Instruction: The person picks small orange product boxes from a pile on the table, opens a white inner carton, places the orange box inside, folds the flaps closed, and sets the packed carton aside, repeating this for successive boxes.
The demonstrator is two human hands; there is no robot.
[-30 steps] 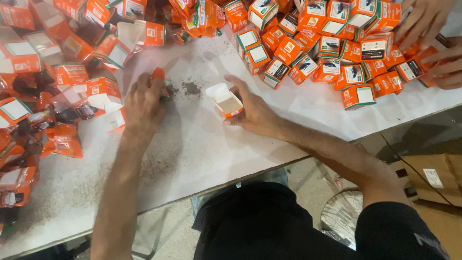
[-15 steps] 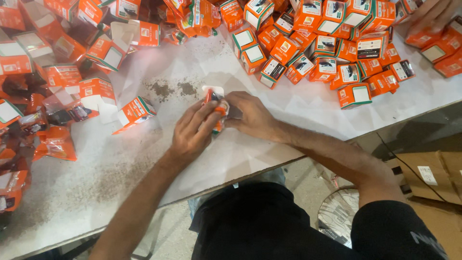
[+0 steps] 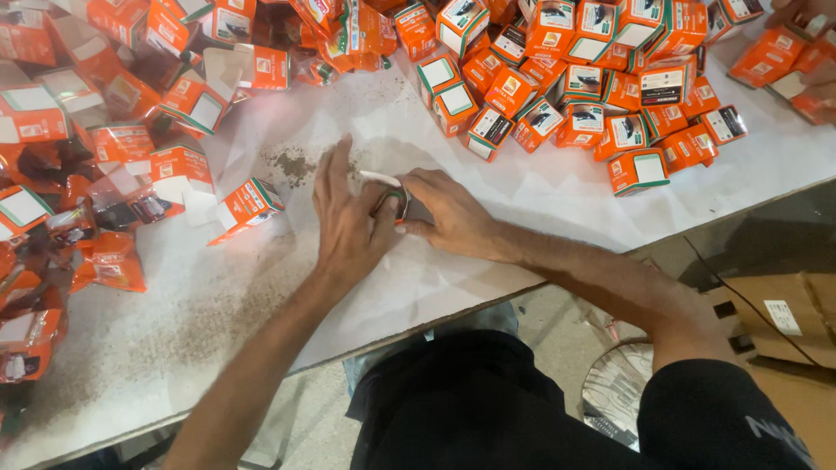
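The person's left hand (image 3: pixel 348 218) and right hand (image 3: pixel 448 213) meet over the middle of a white bench (image 3: pixel 522 187), and between them they grasp a small carton (image 3: pixel 392 198), of which only a white flap and a dark edge with a little orange show past the fingers. The left hand lies flat-fingered with its thumb pressed against the carton, while the right hand curls around it from the other side; the carton seems to rest on the bench top, though the fingers hide its base. The bench surface is pale and scuffed, with a patch of dark gritty dust (image 3: pixel 292 164) just beyond the left fingertips and a greyer smear spreading toward the near edge. A single orange carton (image 3: pixel 248 204) lies on its side near the left hand. A loose heap of opened orange cartons and clear wrappers (image 3: pixel 96 157) crowds the left side, and a tighter cluster of closed orange boxes (image 3: pixel 601 83) fills the far right. At the top right corner another person's hand (image 3: pixel 805 13) reaches among the boxes. Below the bench edge the floor holds a brown cardboard box (image 3: pixel 775 313).
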